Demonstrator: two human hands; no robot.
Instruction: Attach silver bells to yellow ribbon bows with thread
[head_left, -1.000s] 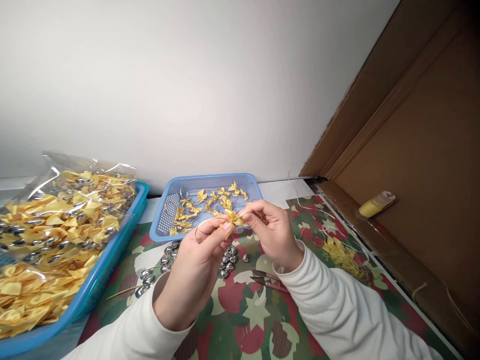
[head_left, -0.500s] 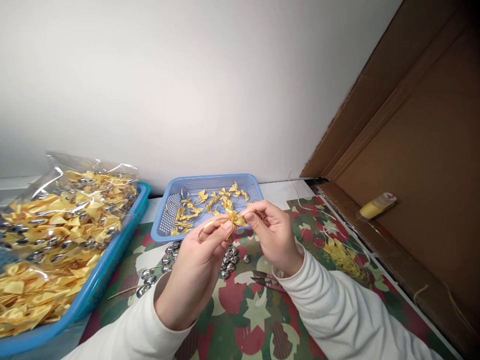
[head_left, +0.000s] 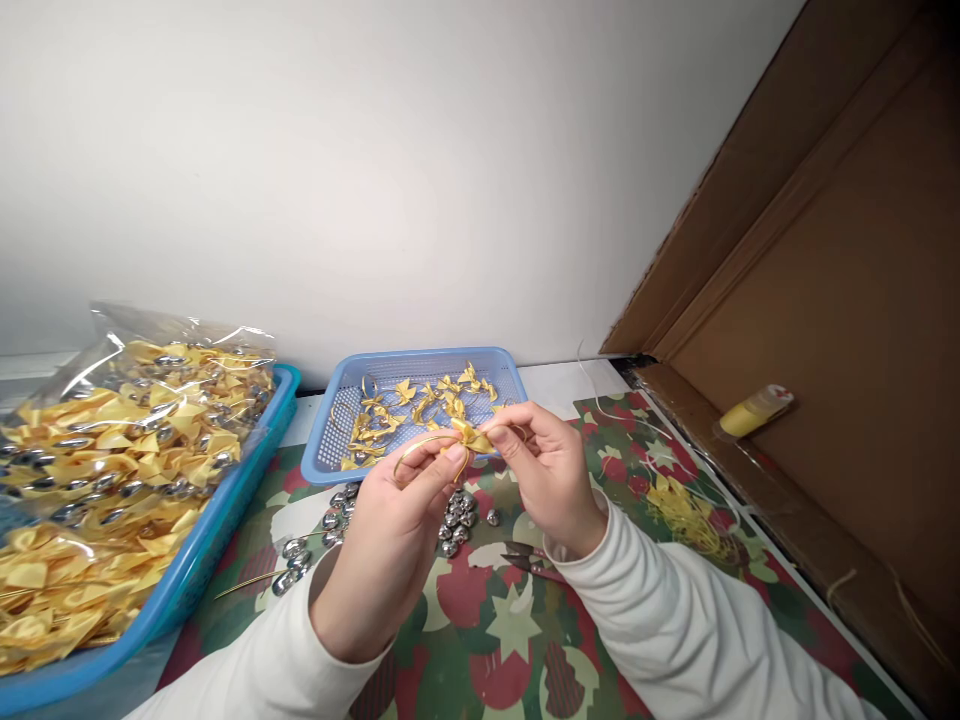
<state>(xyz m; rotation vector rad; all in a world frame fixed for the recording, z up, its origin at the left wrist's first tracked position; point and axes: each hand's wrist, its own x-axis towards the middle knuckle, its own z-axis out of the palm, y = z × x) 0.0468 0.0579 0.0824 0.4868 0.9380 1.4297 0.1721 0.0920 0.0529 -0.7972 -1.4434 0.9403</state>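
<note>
Head view: little change from the earlier frames. Gold bow [head_left: 471,437] still between the hands, at the near rim of the blue basket [head_left: 315,465] in this view; cord loop [head_left: 409,458] over the left fingers reads wider than in the first frame. Left hand [head_left: 409,505]: thumb and fingers pinched on the bow's middle, thumb pointing up and right. Right hand [head_left: 547,470]: thumb and index closed on its right end, wrist angled in. Silver bells [head_left: 459,520] and snips [head_left: 532,562] lie below, unmoved.
</note>
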